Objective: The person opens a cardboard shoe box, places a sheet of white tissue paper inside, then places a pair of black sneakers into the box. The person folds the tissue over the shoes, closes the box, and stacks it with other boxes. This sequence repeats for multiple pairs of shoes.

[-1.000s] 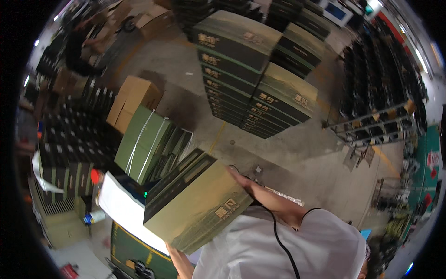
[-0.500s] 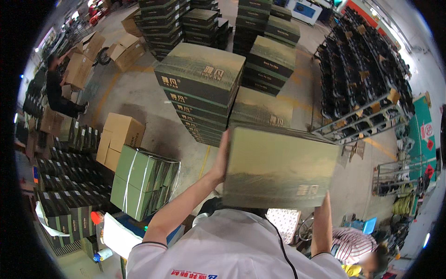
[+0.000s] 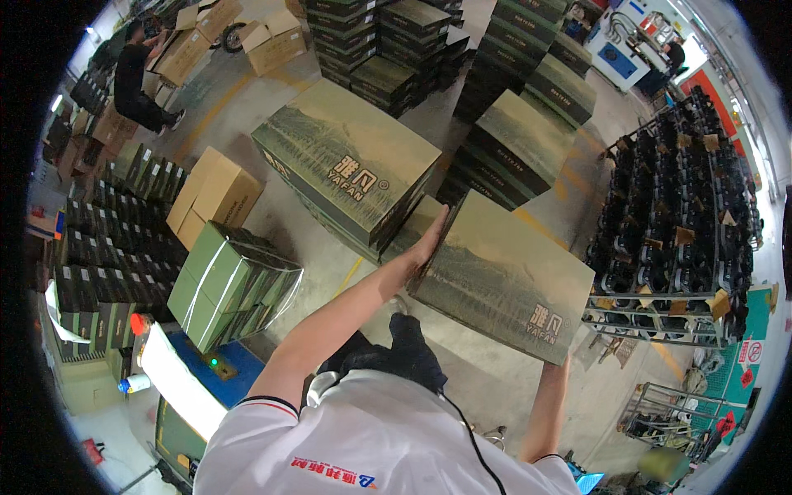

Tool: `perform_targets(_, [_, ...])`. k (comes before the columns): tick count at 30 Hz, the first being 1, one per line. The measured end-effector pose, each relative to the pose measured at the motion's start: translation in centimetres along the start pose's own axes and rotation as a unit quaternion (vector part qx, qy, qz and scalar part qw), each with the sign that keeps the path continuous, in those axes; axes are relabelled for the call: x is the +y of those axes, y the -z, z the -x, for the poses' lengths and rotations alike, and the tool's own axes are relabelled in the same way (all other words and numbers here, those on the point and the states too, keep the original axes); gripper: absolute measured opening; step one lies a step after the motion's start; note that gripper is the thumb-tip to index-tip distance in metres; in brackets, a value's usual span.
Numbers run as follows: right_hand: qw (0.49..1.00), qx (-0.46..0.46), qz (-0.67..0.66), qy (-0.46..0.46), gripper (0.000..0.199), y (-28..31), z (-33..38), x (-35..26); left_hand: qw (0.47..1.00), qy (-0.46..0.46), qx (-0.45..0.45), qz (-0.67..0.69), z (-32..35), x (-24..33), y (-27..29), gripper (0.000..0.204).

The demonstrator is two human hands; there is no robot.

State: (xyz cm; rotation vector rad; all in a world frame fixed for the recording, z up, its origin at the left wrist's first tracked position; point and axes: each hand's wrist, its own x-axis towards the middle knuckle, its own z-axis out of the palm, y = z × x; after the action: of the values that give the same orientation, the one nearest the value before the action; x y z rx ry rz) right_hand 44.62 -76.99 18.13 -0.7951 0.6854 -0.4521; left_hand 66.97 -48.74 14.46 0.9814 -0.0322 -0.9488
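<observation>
A green-brown printed shoebox (image 3: 511,272) is held out in front of me, tilted with its lid facing up; whether more boxes are under it I cannot tell. My left hand (image 3: 431,239) presses along its left end, fingers towards the far corner. At the near right corner my right hand (image 3: 556,373) grips from the side and below, its fingers mostly hidden by the box. Just left of the held box stands a tall stack of matching shoeboxes (image 3: 346,157). Another matching stack (image 3: 524,140) rises beyond it.
Farther back are more shoebox stacks (image 3: 404,25). A rack of black shoes (image 3: 668,214) stands at right. On the left are a strapped bundle of green boxes (image 3: 223,285), an open brown carton (image 3: 214,194) and a blue-topped table (image 3: 202,363). A person (image 3: 136,78) handles cartons far left.
The held shoebox has turned clockwise, its right end swinging nearer me, with both hands still on it. My view has shifted, so the shoe rack sits farther right.
</observation>
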Motion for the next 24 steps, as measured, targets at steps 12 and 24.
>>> perform_targets(12, [0.994,-0.068,0.066,-0.051,0.065,6.5,-1.3,-0.2,0.951,-0.131,0.260,-0.106,12.5,-4.3,-4.7,0.111])
perform_targets(24, [0.988,-0.099,0.118,-0.022,0.071,2.7,-0.1,0.4,0.928,-0.119,0.331,0.121,10.8,-8.2,-8.5,0.143])
